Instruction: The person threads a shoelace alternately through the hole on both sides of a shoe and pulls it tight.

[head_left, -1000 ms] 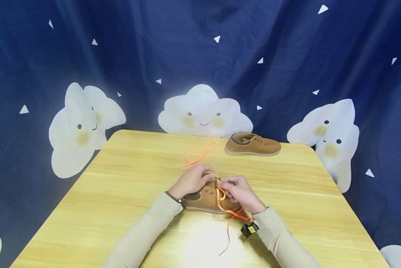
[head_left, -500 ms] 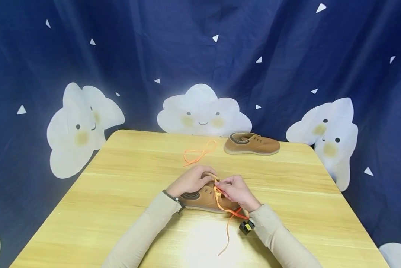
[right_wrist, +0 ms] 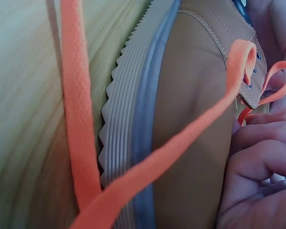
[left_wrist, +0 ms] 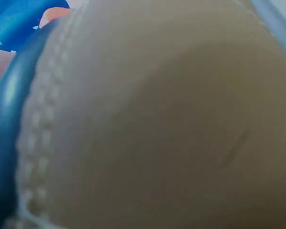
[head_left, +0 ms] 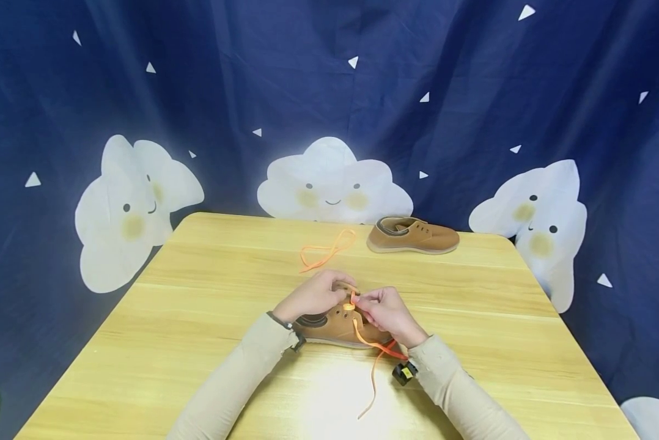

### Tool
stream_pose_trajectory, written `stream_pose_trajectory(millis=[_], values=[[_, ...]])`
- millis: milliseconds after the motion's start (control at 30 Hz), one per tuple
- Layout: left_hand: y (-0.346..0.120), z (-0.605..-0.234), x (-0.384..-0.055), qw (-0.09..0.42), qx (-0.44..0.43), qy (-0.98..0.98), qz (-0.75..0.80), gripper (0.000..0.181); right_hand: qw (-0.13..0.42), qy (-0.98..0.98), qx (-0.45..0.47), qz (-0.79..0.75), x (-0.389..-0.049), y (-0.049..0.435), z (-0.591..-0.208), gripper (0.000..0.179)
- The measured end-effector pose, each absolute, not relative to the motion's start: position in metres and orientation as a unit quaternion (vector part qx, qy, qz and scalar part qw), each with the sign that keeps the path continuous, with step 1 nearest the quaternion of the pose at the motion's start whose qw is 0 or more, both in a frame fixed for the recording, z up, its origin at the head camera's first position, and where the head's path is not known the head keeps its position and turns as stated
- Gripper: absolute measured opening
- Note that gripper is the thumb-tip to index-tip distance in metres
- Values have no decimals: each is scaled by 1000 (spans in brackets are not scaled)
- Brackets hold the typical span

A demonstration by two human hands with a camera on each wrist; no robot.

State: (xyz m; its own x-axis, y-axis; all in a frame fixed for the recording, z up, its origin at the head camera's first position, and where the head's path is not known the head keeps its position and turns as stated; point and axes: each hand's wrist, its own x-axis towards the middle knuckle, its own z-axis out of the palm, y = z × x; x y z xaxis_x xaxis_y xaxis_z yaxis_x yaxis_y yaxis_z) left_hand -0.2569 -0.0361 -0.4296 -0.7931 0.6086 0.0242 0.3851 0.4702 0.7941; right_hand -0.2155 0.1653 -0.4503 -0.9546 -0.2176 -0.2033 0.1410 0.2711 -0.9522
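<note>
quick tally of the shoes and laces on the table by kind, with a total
Shoes: 2 (near shoe, far shoe)
Laces: 2 (near lace, far lace)
Total: 4

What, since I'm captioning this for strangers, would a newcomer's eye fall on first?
Probably the bright orange flat fabric shoelace, pinched in the right grip over a brown leather-look shoe on the pale wooden table. Next, the dark-blue cloth backdrop behind, with smiling white clouds. Then a matching brown shoe near the table's far edge.
</note>
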Motion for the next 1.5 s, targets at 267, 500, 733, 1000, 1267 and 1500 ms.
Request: stream_pose_trajectory(millis=[267,500,733,1000,1267,1500], values=[[-37,-426,-256,94,296,834,457,43,155,780,-36,-605,-216,166,-451,29],[-40,-416,-256,54,331,811,480,53,157,779,-40,-606,-217,166,-450,29],[-43,-408,-255,41,352,783,512,69,158,777,-39,-608,-218,167,-451,26],[-45,-403,-254,32,371,769,520,74,155,772,-26,-617,-217,170,-451,24],[-47,-401,-254,38,379,773,507,73,30,812,-81,-577,-229,173,-437,28],[-51,-402,-253,32,407,787,462,70,-59,832,-132,-536,-244,164,-421,27]])
